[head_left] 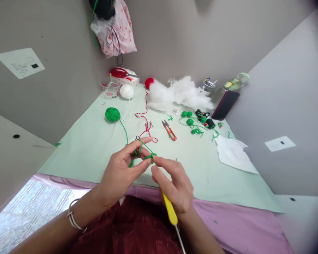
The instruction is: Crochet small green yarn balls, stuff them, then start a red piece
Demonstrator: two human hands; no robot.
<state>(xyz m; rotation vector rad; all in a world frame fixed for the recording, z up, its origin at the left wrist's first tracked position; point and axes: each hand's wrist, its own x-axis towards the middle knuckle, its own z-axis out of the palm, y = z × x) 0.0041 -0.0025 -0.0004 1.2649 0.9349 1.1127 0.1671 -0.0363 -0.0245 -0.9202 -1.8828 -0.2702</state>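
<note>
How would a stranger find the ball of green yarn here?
On the pale green work surface, look past the left hand, toward the left edge. The round bright green yarn ball sits there, nearer than a white yarn ball. Its colour and strand running toward that hand set it apart.

Pale green tabletop (76, 151). Green yarn ball (112, 114) lies near left edge; white stuffing (180, 93) along back edge, red yarn ball (149, 83) beside it. Orange snips (171, 132) lie mid-surface; white paper (233, 155) by right edge.
</note>
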